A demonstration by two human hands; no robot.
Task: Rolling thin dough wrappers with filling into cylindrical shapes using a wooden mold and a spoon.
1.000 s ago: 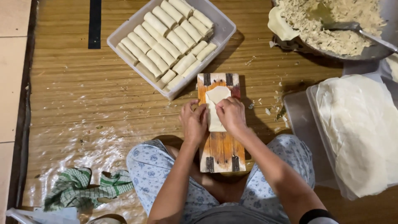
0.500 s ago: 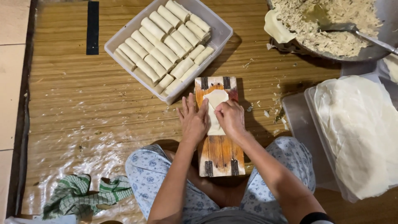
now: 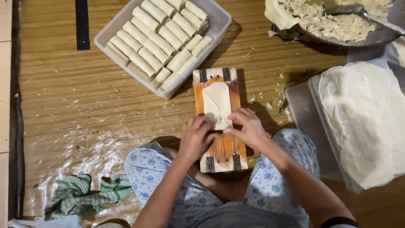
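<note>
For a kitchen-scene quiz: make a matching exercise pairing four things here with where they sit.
Things:
1. wrapper
2. rolls
3. cloth
4. filling

Places:
A. in the metal bowl, top right
B. on the wooden board, under both hands
C. packed in the white tray, top centre
D. crumpled on the mat, bottom left

Pairs: 1-B, 2-C, 3-D, 4-A
</note>
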